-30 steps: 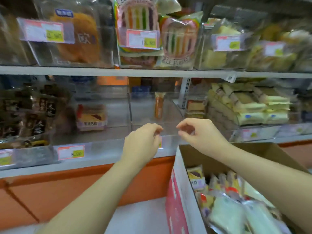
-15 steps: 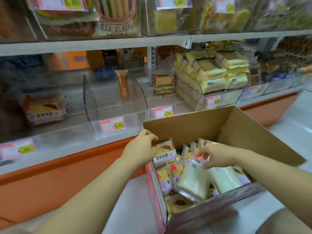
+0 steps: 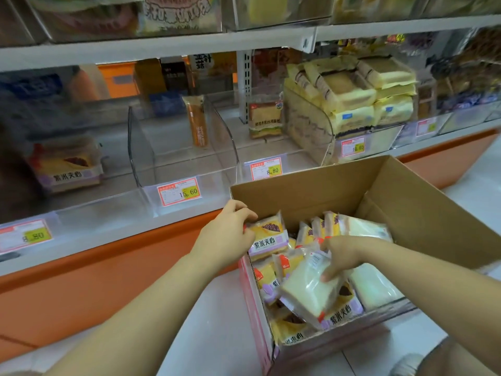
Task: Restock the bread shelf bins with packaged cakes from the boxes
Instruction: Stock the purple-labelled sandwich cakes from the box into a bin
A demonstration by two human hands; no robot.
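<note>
An open cardboard box (image 3: 406,202) on the floor holds several packaged cakes. My left hand (image 3: 226,234) grips a yellow and purple cake pack (image 3: 267,237) at the box's near left corner. My right hand (image 3: 344,253) holds a clear-wrapped white cake pack (image 3: 309,289) above the others in the box. In front stands the lower shelf, where a clear bin (image 3: 179,161) holds one tall orange pack (image 3: 198,120). A single yellow and purple pack (image 3: 67,164) lies in the bin to its left.
A bin of stacked yellow packs (image 3: 352,99) sits at the right of the shelf, with a brown pack (image 3: 265,118) beside it. Price tags (image 3: 179,191) line the shelf front. An orange base panel (image 3: 81,280) runs below. My knee (image 3: 447,359) shows at the bottom right.
Both hands dropped from the shelf front into the box. The left hand took hold of the yellow and purple pack, and the right hand closed on the white pack and lifted it.
</note>
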